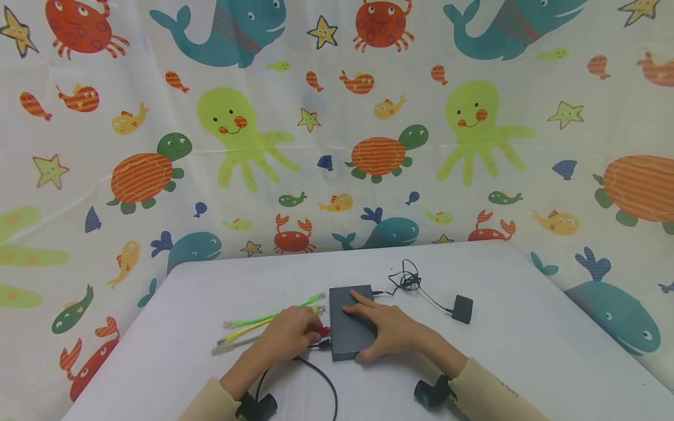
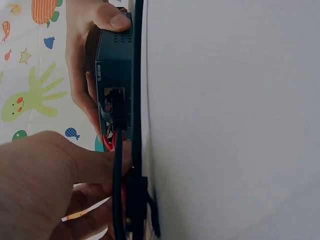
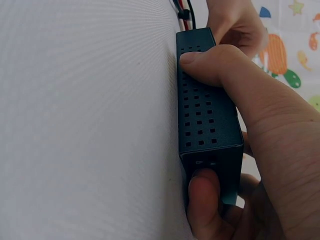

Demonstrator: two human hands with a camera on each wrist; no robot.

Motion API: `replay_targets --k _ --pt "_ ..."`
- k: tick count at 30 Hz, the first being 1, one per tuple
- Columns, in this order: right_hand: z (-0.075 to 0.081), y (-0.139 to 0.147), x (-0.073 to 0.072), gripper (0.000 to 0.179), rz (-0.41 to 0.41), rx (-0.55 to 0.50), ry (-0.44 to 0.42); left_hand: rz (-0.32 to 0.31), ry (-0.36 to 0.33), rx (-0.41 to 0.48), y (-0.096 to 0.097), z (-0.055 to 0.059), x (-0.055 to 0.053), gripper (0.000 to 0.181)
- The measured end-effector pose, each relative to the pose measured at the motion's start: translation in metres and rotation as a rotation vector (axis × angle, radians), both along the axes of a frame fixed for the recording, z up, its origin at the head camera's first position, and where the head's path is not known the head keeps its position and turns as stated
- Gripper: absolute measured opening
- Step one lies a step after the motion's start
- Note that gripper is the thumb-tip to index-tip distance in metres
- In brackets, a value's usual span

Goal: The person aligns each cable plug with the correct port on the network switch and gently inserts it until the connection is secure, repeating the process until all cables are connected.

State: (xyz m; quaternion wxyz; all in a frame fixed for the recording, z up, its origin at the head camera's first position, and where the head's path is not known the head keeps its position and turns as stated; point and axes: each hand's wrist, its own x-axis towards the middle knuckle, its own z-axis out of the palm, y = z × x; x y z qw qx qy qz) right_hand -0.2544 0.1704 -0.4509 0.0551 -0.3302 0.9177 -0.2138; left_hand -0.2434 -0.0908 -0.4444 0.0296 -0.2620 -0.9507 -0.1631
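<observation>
A dark network switch (image 1: 344,336) with perforated sides lies on the white table. My right hand (image 1: 392,330) grips it, the thumb on the perforated near side (image 3: 197,120) and the other fingers over the top and round the edges. At the port side, my left hand (image 1: 289,333) pinches a red network cable (image 1: 323,331) close to its plug; the fingers partly hide it. Beside it a black network cable (image 1: 320,345) is plugged into a port of the switch, seen in the left wrist view as a black plug (image 2: 119,107).
Left of the switch lie a green cable (image 1: 247,321), a yellow cable (image 1: 242,332) and a grey cable (image 1: 231,346), partly behind the left hand. A black power lead (image 1: 408,280) runs from the switch's right side to an adapter (image 1: 462,309). A patterned curtain (image 1: 326,117) hangs behind.
</observation>
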Motion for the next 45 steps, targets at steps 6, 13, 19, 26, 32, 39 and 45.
replay_targets --k 6,13,19,26,32,39,45 --pt "0.0007 -0.0004 0.0006 0.091 0.000 0.003 0.002 0.012 -0.002 0.003 -0.0002 -0.0001 0.0006 0.012" --pt "-0.0024 -0.0001 -0.0005 0.092 0.001 0.005 0.002 -0.005 -0.002 0.000 -0.0005 -0.0014 0.0003 0.013" --pt "-0.0023 0.0002 -0.0008 0.092 0.001 0.004 -0.001 -0.017 0.012 0.016 -0.0017 -0.0016 -0.0007 0.012" --pt "-0.0026 0.0014 -0.0006 0.092 0.005 -0.003 -0.002 -0.007 0.005 0.007 0.0002 -0.0014 -0.0009 0.012" --pt "-0.0036 0.0018 -0.0015 0.092 0.006 -0.004 0.009 -0.002 0.031 -0.005 0.0010 0.0004 0.0008 0.012" --pt "-0.0025 0.0017 -0.0019 0.092 0.011 -0.012 -0.009 -0.001 0.046 -0.006 0.0004 0.0032 0.0032 0.011" --pt "-0.0023 0.0009 -0.0019 0.092 0.014 -0.002 0.002 -0.001 0.034 -0.010 0.0010 0.0048 0.0046 0.011"
